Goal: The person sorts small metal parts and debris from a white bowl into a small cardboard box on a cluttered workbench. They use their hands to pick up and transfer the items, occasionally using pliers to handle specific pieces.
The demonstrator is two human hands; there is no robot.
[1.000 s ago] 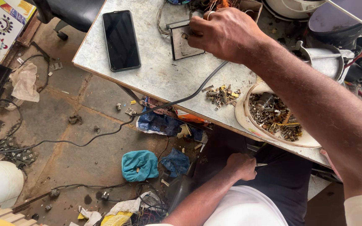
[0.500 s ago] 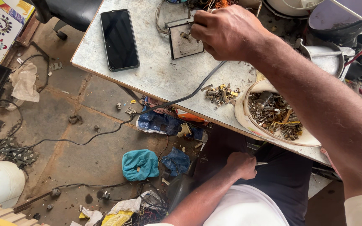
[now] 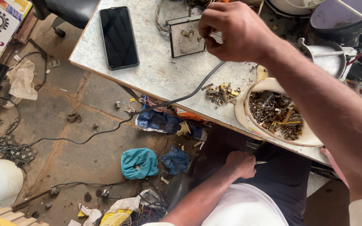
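Square metal plate [image 3: 185,37] flat on worktable [image 3: 156,73], right of black smartphone [image 3: 119,37]. Right hand [image 3: 235,31] just right of plate, fingers pinched shut on something small, item unclear. Left hand [image 3: 240,164] below table edge, fisted around thin metal tool [image 3: 260,162]. Bowl of scrap hardware [image 3: 275,115] lower right of plate.

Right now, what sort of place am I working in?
Likely a small repair workshop: a round white bowl of scrap metal parts on the worn grey tabletop, a black smartphone, cables and rags on the floor.
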